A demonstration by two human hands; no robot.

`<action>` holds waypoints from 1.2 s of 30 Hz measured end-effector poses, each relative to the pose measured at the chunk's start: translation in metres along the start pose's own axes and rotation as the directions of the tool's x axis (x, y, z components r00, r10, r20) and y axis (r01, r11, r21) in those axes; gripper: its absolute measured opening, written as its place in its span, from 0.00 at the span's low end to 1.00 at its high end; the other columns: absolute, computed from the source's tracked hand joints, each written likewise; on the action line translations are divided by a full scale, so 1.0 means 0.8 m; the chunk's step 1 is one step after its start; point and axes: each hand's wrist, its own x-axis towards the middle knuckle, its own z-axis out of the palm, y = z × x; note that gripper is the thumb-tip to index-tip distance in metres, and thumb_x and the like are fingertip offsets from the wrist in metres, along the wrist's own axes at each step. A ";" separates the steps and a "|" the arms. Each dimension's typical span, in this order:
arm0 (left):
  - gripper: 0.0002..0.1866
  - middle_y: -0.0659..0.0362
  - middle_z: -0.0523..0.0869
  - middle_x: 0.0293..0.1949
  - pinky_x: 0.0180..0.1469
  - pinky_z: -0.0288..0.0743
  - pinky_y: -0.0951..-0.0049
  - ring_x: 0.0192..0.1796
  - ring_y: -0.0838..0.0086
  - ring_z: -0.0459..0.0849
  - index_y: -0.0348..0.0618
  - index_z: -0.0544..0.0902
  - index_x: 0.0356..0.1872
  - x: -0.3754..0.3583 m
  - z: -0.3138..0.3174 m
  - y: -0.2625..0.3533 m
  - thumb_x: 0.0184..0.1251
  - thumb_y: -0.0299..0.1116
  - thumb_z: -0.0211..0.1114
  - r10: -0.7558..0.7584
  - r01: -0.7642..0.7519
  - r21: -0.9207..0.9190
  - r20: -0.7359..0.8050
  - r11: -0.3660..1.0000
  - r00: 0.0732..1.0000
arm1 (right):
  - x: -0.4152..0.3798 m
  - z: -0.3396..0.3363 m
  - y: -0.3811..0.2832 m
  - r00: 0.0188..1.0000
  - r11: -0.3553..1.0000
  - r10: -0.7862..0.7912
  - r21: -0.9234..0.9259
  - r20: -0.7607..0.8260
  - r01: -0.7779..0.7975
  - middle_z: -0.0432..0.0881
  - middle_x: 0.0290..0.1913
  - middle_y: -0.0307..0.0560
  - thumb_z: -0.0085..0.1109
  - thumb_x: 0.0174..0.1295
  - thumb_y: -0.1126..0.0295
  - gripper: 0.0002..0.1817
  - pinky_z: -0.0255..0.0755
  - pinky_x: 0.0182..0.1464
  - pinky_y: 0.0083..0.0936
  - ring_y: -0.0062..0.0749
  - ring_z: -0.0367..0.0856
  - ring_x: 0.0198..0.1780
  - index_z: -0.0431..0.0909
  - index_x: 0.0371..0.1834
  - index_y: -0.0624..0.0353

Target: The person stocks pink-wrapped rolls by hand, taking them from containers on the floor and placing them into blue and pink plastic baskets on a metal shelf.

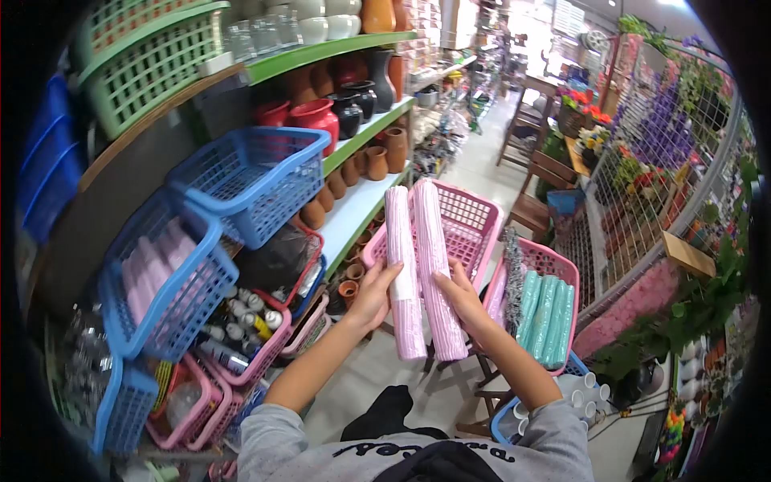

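My left hand is closed round a long pink roll, finely ridged like crepe paper and wrapped in clear plastic, with a pale label band. A second pink roll of the same look is gripped in my right hand. The rolls are nearly upright, side by side, their tops close together. Behind them stands a pink basket, whose inside is partly hidden by the rolls. To its right, another pink basket holds several teal rolls, some pink ones and silver tinsel.
At left, a blue basket holds several pink rolls, beside another blue basket. Spray cans fill a pink crate below. Shelves carry vases and clay pots. A wire mesh rack with flowers borders the aisle on the right.
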 end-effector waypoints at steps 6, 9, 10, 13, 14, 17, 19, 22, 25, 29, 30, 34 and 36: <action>0.20 0.57 0.73 0.49 0.55 0.66 0.72 0.51 0.73 0.73 0.38 0.63 0.55 -0.130 0.011 0.013 0.63 0.32 0.53 0.070 -0.073 -0.038 -0.083 0.997 0.994 | -0.074 0.056 0.019 0.984 0.998 -0.063 0.008 0.167 0.063 0.68 0.50 0.46 0.47 0.62 0.67 0.20 0.59 0.55 0.21 0.24 0.65 0.52 0.58 0.55 0.62; 0.21 0.57 0.74 0.48 0.54 0.66 0.72 0.50 0.75 0.73 0.38 0.64 0.55 -0.182 0.006 0.032 0.63 0.34 0.54 0.145 -0.136 0.077 -0.138 0.988 0.980 | -0.102 0.100 0.014 0.971 0.994 0.007 0.106 0.241 -0.033 0.70 0.45 0.44 0.46 0.63 0.66 0.18 0.69 0.41 0.19 0.20 0.71 0.41 0.59 0.54 0.60; 0.21 0.57 0.74 0.48 0.54 0.66 0.73 0.50 0.75 0.73 0.37 0.64 0.54 -0.197 0.000 0.040 0.63 0.34 0.55 0.169 -0.157 0.096 -0.138 0.983 0.976 | -0.104 0.111 0.014 0.958 0.996 0.012 0.083 0.288 -0.038 0.71 0.43 0.44 0.46 0.63 0.66 0.18 0.71 0.38 0.18 0.20 0.72 0.39 0.59 0.54 0.60; 0.21 0.57 0.74 0.47 0.53 0.67 0.72 0.50 0.75 0.73 0.39 0.64 0.55 -0.243 -0.003 0.067 0.63 0.34 0.55 0.226 -0.208 0.101 -0.232 0.973 0.946 | -0.112 0.149 0.000 0.908 0.995 0.075 0.024 0.411 -0.092 0.71 0.43 0.43 0.45 0.63 0.65 0.19 0.71 0.39 0.20 0.20 0.73 0.40 0.59 0.55 0.59; 0.20 0.58 0.74 0.46 0.48 0.71 0.70 0.48 0.75 0.75 0.40 0.63 0.55 -0.260 0.000 0.079 0.64 0.34 0.52 0.201 -0.176 0.107 -0.304 0.978 0.931 | -0.115 0.163 -0.005 0.883 0.992 0.115 0.001 0.455 -0.129 0.71 0.45 0.43 0.44 0.63 0.65 0.19 0.69 0.45 0.21 0.22 0.72 0.44 0.59 0.56 0.59; 0.19 0.57 0.74 0.47 0.51 0.70 0.68 0.49 0.73 0.74 0.40 0.64 0.54 -0.295 -0.002 0.108 0.64 0.35 0.51 0.303 -0.257 0.178 -0.324 0.950 0.896 | -0.113 0.203 -0.013 0.823 0.982 0.121 0.057 0.555 -0.182 0.72 0.40 0.44 0.45 0.63 0.65 0.18 0.73 0.33 0.19 0.22 0.76 0.34 0.59 0.53 0.60; 0.18 0.56 0.74 0.46 0.53 0.69 0.67 0.49 0.72 0.74 0.39 0.65 0.53 -0.314 -0.010 0.126 0.64 0.35 0.51 0.333 -0.272 0.207 -0.369 0.940 0.868 | -0.107 0.227 -0.017 0.797 0.978 0.123 0.065 0.591 -0.199 0.73 0.39 0.44 0.46 0.63 0.64 0.18 0.74 0.34 0.20 0.23 0.77 0.33 0.60 0.53 0.60; 0.16 0.57 0.76 0.43 0.49 0.73 0.67 0.45 0.71 0.77 0.37 0.67 0.51 -0.346 -0.012 0.160 0.64 0.34 0.51 0.335 -0.272 0.202 -0.428 0.941 0.839 | -0.094 0.258 -0.022 0.693 0.974 0.156 0.009 0.703 -0.228 0.73 0.38 0.43 0.47 0.62 0.62 0.19 0.74 0.34 0.20 0.23 0.76 0.34 0.60 0.53 0.60; 0.16 0.52 0.78 0.42 0.49 0.73 0.67 0.42 0.70 0.79 0.35 0.70 0.49 -0.375 -0.035 0.192 0.65 0.34 0.49 0.271 -0.190 0.224 -0.426 0.956 0.863 | -0.080 0.290 -0.027 0.642 0.973 0.171 -0.024 0.747 -0.231 0.73 0.36 0.41 0.48 0.61 0.62 0.19 0.72 0.34 0.20 0.21 0.75 0.34 0.62 0.52 0.58; 0.17 0.50 0.78 0.42 0.40 0.79 0.71 0.43 0.71 0.79 0.32 0.69 0.50 -0.404 -0.017 0.229 0.65 0.35 0.47 0.257 -0.105 0.329 -0.463 0.939 0.848 | -0.054 0.328 -0.055 0.545 0.949 0.200 -0.023 0.814 -0.314 0.76 0.38 0.44 0.47 0.61 0.63 0.19 0.74 0.30 0.21 0.25 0.76 0.32 0.62 0.52 0.59; 0.19 0.51 0.78 0.42 0.37 0.80 0.72 0.41 0.71 0.79 0.30 0.68 0.51 -0.409 -0.016 0.239 0.66 0.36 0.47 0.248 -0.122 0.304 -0.423 0.945 0.871 | -0.041 0.335 -0.055 0.528 0.943 0.194 -0.009 0.827 -0.332 0.76 0.39 0.46 0.47 0.61 0.63 0.19 0.74 0.28 0.21 0.26 0.76 0.32 0.62 0.52 0.60; 0.20 0.49 0.79 0.40 0.39 0.80 0.70 0.37 0.67 0.81 0.30 0.68 0.50 -0.392 -0.047 0.276 0.65 0.38 0.49 0.404 -0.238 0.387 -0.437 0.891 0.804 | -0.003 0.376 -0.082 0.527 0.971 0.180 -0.065 0.831 -0.230 0.76 0.39 0.47 0.45 0.62 0.63 0.21 0.74 0.31 0.24 0.27 0.77 0.32 0.59 0.54 0.60; 0.20 0.49 0.79 0.40 0.39 0.80 0.70 0.37 0.67 0.81 0.30 0.68 0.50 -0.376 -0.067 0.304 0.65 0.38 0.49 0.414 -0.242 0.391 -0.451 0.888 0.790 | 0.026 0.404 -0.089 0.479 0.950 0.268 -0.146 0.836 -0.276 0.76 0.38 0.49 0.47 0.60 0.61 0.21 0.74 0.31 0.23 0.28 0.77 0.32 0.64 0.50 0.65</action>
